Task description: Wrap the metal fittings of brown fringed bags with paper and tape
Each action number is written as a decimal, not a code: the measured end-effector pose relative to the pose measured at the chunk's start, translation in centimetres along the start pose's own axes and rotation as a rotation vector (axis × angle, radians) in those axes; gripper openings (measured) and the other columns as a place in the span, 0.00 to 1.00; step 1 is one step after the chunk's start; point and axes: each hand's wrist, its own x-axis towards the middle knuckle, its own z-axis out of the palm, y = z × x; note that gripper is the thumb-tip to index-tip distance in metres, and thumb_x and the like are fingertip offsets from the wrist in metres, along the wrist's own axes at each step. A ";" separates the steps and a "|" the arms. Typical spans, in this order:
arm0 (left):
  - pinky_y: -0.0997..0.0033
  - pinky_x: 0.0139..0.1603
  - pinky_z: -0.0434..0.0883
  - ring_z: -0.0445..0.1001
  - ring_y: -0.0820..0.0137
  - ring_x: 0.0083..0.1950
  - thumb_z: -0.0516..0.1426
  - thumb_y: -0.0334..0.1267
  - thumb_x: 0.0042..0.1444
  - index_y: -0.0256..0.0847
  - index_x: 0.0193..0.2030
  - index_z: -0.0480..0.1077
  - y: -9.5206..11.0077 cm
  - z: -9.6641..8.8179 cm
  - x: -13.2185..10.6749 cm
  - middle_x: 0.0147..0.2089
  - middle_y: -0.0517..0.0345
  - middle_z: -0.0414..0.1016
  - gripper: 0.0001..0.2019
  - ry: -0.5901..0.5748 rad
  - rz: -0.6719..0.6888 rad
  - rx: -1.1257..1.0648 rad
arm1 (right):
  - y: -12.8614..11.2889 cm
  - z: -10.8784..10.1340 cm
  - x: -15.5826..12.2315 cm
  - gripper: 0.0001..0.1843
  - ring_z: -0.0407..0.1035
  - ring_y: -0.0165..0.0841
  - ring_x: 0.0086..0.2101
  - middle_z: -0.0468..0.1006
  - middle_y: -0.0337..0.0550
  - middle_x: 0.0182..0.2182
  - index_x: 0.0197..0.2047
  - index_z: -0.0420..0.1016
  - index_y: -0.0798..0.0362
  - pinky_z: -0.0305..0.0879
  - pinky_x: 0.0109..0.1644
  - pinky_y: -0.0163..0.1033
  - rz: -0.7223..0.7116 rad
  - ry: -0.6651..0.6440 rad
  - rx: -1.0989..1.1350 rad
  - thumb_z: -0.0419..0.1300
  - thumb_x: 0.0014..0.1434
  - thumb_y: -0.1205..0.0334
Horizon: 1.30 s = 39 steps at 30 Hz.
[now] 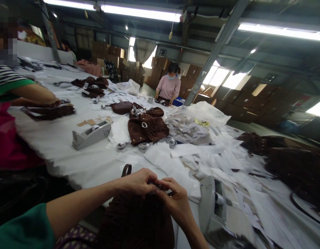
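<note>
A dark brown fringed bag stands upright in front of me at the table's edge, with a strap loop sticking up at its top left. My left hand is closed in a pinch at the bag's top edge. Facing it, my right hand grips the same edge, thumb and fingers bent together. The fingertips of both hands nearly meet; the small part between them is too dark to make out. Just beyond lie white paper sheets and a brown drawstring bag with fringe.
Grey tape dispensers stand at left and at right. A clear plastic bag of paper scraps lies mid-table. Dark bags are heaped at right. One co-worker's arm reaches in at left; another person works across the table.
</note>
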 end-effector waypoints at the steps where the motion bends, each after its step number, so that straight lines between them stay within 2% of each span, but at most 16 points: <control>1: 0.78 0.20 0.68 0.66 0.75 0.23 0.56 0.41 0.51 0.36 0.33 0.71 -0.1 0.0 0.0 0.25 0.63 0.64 0.09 0.001 -0.003 -0.005 | 0.2 0.0 -0.1 0.12 0.75 0.35 0.36 0.79 0.43 0.36 0.41 0.81 0.48 0.74 0.36 0.37 -0.005 0.000 0.006 0.64 0.52 0.67; 4: 0.77 0.19 0.68 0.64 0.76 0.21 0.57 0.42 0.50 0.36 0.31 0.71 -0.2 0.1 0.0 0.23 0.64 0.62 0.10 -0.013 -0.012 -0.035 | 0.6 0.1 -0.5 0.10 0.76 0.36 0.36 0.81 0.43 0.35 0.39 0.82 0.46 0.75 0.36 0.39 -0.031 0.016 0.001 0.64 0.53 0.66; 9: 0.78 0.19 0.69 0.64 0.76 0.22 0.59 0.39 0.47 0.36 0.29 0.71 0.2 -0.1 0.1 0.23 0.64 0.64 0.08 -0.048 -0.040 -0.142 | 0.0 0.1 -0.8 0.07 0.76 0.35 0.33 0.81 0.43 0.33 0.36 0.82 0.46 0.75 0.34 0.38 -0.063 0.050 -0.020 0.64 0.54 0.65; 14: 0.79 0.20 0.69 0.65 0.77 0.24 0.60 0.37 0.46 0.36 0.32 0.72 0.5 -0.2 0.2 0.25 0.64 0.66 0.07 -0.099 -0.058 -0.252 | -0.7 -0.2 -0.7 0.06 0.75 0.34 0.31 0.80 0.42 0.30 0.34 0.82 0.47 0.74 0.34 0.37 -0.153 0.094 -0.061 0.63 0.55 0.67; 18: 0.80 0.19 0.67 0.65 0.76 0.23 0.62 0.38 0.44 0.36 0.34 0.72 0.3 -0.3 0.1 0.25 0.64 0.68 0.10 -0.103 -0.045 -0.227 | -0.6 0.0 -0.8 0.06 0.75 0.34 0.31 0.80 0.43 0.30 0.34 0.81 0.48 0.74 0.34 0.38 -0.174 0.111 -0.107 0.62 0.56 0.66; 23: 0.80 0.18 0.66 0.65 0.76 0.23 0.60 0.36 0.45 0.37 0.33 0.73 -0.4 -0.5 0.1 0.25 0.64 0.68 0.07 -0.109 -0.063 -0.184 | -0.8 0.2 -0.6 0.06 0.75 0.35 0.32 0.80 0.43 0.31 0.37 0.79 0.49 0.73 0.35 0.38 -0.145 0.039 -0.167 0.61 0.57 0.65; 27: 0.79 0.19 0.68 0.65 0.76 0.23 0.59 0.34 0.45 0.37 0.33 0.73 -0.8 -0.5 0.2 0.25 0.64 0.68 0.07 -0.119 -0.080 -0.223 | -0.9 0.1 -0.3 0.07 0.75 0.34 0.32 0.81 0.42 0.31 0.36 0.79 0.49 0.73 0.35 0.38 -0.198 0.004 -0.237 0.60 0.58 0.67; 31: 0.79 0.18 0.68 0.66 0.76 0.23 0.61 0.35 0.44 0.36 0.32 0.73 -1.1 -0.3 0.4 0.25 0.62 0.70 0.07 -0.077 -0.107 -0.272 | -0.7 0.0 -0.3 0.10 0.76 0.34 0.33 0.82 0.42 0.33 0.39 0.78 0.49 0.73 0.37 0.40 -0.311 -0.003 -0.314 0.57 0.59 0.70; 34: 0.80 0.17 0.68 0.67 0.75 0.23 0.61 0.36 0.44 0.35 0.31 0.73 -1.3 -0.1 0.5 0.25 0.60 0.72 0.07 -0.046 -0.132 -0.322 | -0.4 -0.1 -0.4 0.15 0.76 0.35 0.38 0.81 0.44 0.38 0.46 0.77 0.49 0.74 0.41 0.42 -0.400 -0.041 -0.358 0.55 0.60 0.73; 37: 0.78 0.18 0.70 0.68 0.75 0.23 0.60 0.34 0.44 0.34 0.30 0.72 -1.5 -0.1 0.5 0.25 0.60 0.72 0.06 -0.004 -0.151 -0.394 | -0.1 -0.1 -0.5 0.19 0.74 0.38 0.43 0.80 0.47 0.43 0.53 0.73 0.49 0.72 0.46 0.45 -0.468 -0.073 -0.423 0.57 0.59 0.72; 39: 0.78 0.18 0.70 0.68 0.75 0.23 0.60 0.33 0.42 0.34 0.30 0.72 -1.7 -0.1 0.5 0.25 0.59 0.72 0.06 0.005 -0.161 -0.437 | 0.2 -0.1 -0.4 0.20 0.74 0.39 0.43 0.80 0.47 0.43 0.54 0.72 0.49 0.72 0.46 0.46 -0.503 -0.076 -0.457 0.59 0.58 0.71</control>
